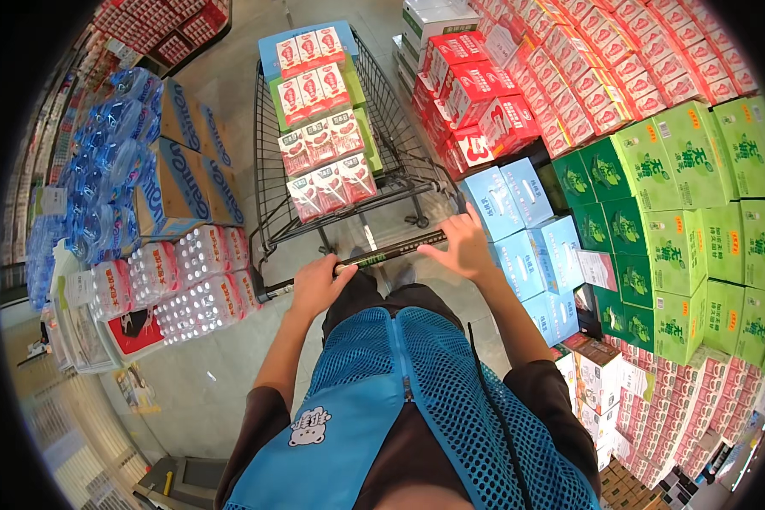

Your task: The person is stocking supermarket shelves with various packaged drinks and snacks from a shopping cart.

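Note:
My left hand (322, 285) is wrapped around the left part of the dark handlebar (392, 252) of a wire shopping cart (400, 121). Farther along the same bar, my right hand (457, 245) grips its right end. Red-and-white multipacks of drink cartons (331, 188) lie in a row down the cart basket, several deep. Beneath and beside them show green boxes (368, 137). A light-blue box (350, 33) sits across the far end of the basket.
Left of the cart stand shrink-wrapped bottle packs (207, 280), cardboard cases (175, 185) and large blue water bottles (111, 153). Close on the right are stacked light-blue cartons (523, 255), red boxes (472, 83) and green cases (676, 236). Grey tiled floor (197, 389) runs between the stacks.

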A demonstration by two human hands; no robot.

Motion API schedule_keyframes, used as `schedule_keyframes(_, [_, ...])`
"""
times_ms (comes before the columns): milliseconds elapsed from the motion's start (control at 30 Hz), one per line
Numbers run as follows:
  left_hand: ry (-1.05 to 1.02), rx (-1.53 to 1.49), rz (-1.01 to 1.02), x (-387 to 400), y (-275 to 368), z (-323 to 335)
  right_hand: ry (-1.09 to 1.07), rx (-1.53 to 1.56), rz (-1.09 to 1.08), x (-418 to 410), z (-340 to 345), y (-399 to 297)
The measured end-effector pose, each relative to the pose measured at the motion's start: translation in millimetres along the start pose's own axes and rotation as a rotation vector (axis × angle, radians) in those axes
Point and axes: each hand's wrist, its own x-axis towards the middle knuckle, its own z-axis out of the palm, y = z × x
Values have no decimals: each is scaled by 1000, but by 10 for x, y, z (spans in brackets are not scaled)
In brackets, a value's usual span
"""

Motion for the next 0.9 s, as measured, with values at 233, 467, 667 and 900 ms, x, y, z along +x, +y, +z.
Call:
schedule_keyframes(233, [-92, -28, -76, -22, -121, -20, -47, -118, 53, -91, -66, 41])
schedule_keyframes(467, [-7, 56, -109, -138, -121, 10, 3, -79, 74, -153, 7, 20])
schedule_keyframes(667, [9, 43, -64, -193, -114, -5, 5, -85, 80, -238, 15, 6])
schedule_keyframes(900, [-12, 37, 1, -220, -99, 29, -10, -90, 139, -265, 35, 10])
